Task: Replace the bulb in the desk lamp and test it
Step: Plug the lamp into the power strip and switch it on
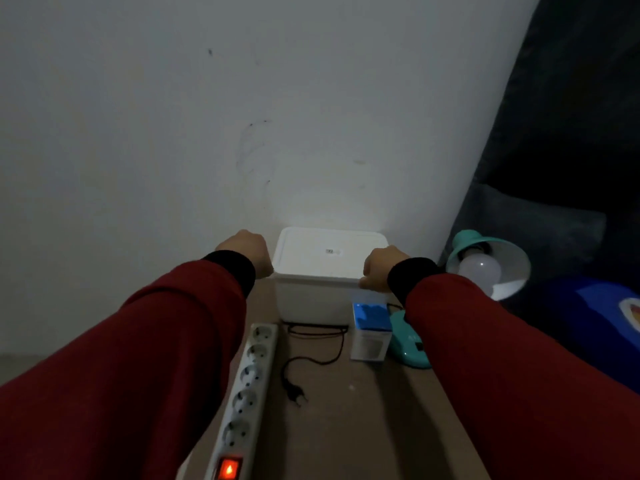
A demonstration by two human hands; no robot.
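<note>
A white lidded plastic box (311,299) stands against the wall on the brown table. My left hand (247,251) grips its left rim and my right hand (379,268) grips its right rim, both with fingers curled. To the right stands a teal desk lamp: its base (405,344) on the table, its shade (498,261) turned toward me with a white bulb (479,271) screwed in, unlit. A blue-and-white bulb carton (370,332) stands upright in front of the box. The lamp's black plug (294,393) lies loose on the table, unplugged.
A white power strip (247,386) runs down the table's left side, its red switch (228,469) glowing. The black cord (322,344) loops in front of the box. A blue object (595,313) and dark fabric (561,133) fill the right side. The wall is close behind.
</note>
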